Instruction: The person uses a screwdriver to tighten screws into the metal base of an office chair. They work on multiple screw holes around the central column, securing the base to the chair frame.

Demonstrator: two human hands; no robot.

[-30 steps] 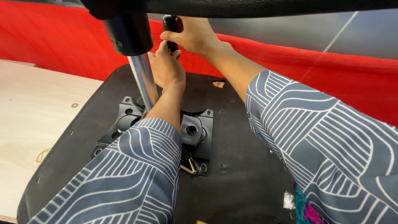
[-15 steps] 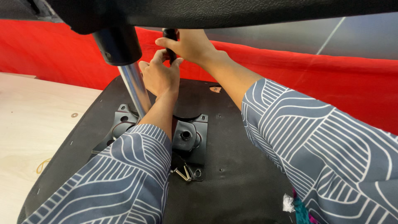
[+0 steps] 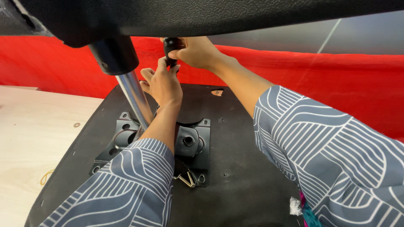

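Since 1 second ago both hands have stayed on the black knob point(image 3: 170, 49): right hand point(image 3: 195, 52) fingers clenched around it, left hand point(image 3: 162, 84) gripping beneath, beside the chrome column point(image 3: 135, 98).

Red cloth point(image 3: 345, 80), grey wall point(image 3: 362, 38), plywood floor point(image 3: 33, 134)

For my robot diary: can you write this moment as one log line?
left hand: touching black knob | right hand: gripping black knob | chrome post: on black metal plate | seat underside: facing up
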